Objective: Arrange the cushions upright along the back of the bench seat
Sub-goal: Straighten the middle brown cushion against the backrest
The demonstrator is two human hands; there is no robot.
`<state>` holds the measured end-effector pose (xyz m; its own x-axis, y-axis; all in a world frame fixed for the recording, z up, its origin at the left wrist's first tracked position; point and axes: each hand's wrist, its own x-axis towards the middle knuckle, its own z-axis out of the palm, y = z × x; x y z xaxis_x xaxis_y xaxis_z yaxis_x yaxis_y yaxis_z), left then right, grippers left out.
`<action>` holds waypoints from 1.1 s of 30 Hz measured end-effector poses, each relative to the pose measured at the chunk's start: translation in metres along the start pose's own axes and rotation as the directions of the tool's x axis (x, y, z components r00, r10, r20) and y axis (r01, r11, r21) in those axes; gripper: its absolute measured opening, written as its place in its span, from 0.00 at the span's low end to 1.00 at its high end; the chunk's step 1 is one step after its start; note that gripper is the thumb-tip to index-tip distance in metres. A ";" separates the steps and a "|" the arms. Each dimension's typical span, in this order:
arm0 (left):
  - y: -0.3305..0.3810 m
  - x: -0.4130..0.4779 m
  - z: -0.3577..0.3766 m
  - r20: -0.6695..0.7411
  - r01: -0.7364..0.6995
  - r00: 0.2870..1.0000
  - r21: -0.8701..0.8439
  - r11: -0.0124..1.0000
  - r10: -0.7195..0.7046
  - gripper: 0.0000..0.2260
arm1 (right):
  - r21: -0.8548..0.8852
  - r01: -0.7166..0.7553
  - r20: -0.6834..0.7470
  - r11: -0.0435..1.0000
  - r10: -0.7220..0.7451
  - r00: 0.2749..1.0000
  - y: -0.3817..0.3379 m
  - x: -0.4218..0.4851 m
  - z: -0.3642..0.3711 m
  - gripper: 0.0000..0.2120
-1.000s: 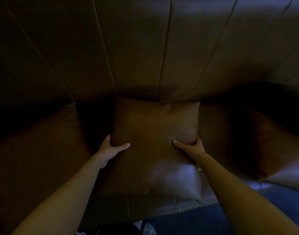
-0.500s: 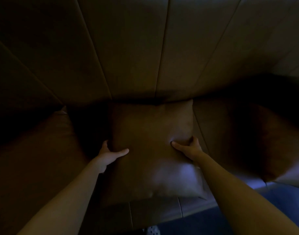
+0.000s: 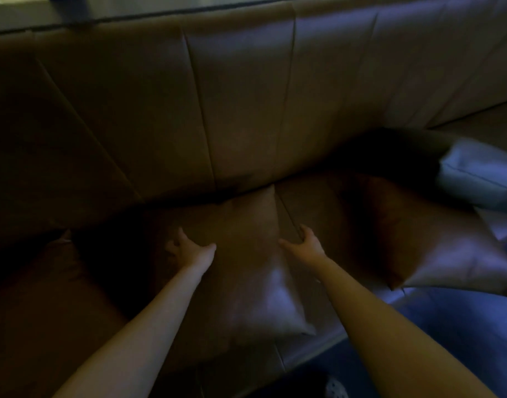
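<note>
Three brown cushions show along the bench in dim light. The middle cushion [image 3: 241,268] leans back with its top corner against the padded backrest [image 3: 241,104] and its lower corner reaching toward the front edge of the seat [image 3: 309,349]. A second cushion [image 3: 436,248] lies tilted to the right of it, with bare seat between the two. A third cushion [image 3: 54,297] sits at the left, in deep shadow, near the middle one; whether they touch cannot be told. A pale blue cushion [image 3: 476,173] lies farther right, just behind the second cushion's far corner.

The left hand [image 3: 189,248] rests on the middle cushion's left side, fingers spread and loose, thumb pointing right across the fabric, not gripping. The right hand [image 3: 304,242] is open at the cushion's right edge, fingers stretched forward over the seat; whether it touches the cushion cannot be told. Both forearms reach in from the bottom, one on each side of the cushion.

Above the backrest a dark ledge [image 3: 160,12] runs along the top. Blue floor [image 3: 447,340] lies open past the seat's front edge at lower right.
</note>
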<state>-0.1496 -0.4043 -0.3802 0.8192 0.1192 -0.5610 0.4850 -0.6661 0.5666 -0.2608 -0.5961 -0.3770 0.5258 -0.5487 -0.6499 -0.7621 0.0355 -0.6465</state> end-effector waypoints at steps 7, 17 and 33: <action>0.061 -0.069 0.091 0.237 -0.109 0.966 0.003 0.994 0.105 0.36 | 0.033 0.002 -0.097 0.999 0.001 0.995 0.033 0.012 -0.111 0.39; 0.131 -0.185 0.271 0.594 -0.059 0.800 -0.067 0.996 0.087 0.34 | 0.092 -0.036 -0.170 0.995 0.051 0.984 0.106 0.066 -0.300 0.39; 0.154 -0.190 0.407 0.562 -0.013 0.827 0.032 0.999 -0.007 0.58 | -0.018 -0.219 -0.341 0.976 0.200 0.919 0.212 0.148 -0.442 0.49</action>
<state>-0.3549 -0.8288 -0.4318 0.5019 -0.3108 -0.8072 0.4640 -0.6908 0.5545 -0.5114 -1.0391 -0.4342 0.2019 -0.7814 -0.5905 -0.8654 0.1399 -0.4811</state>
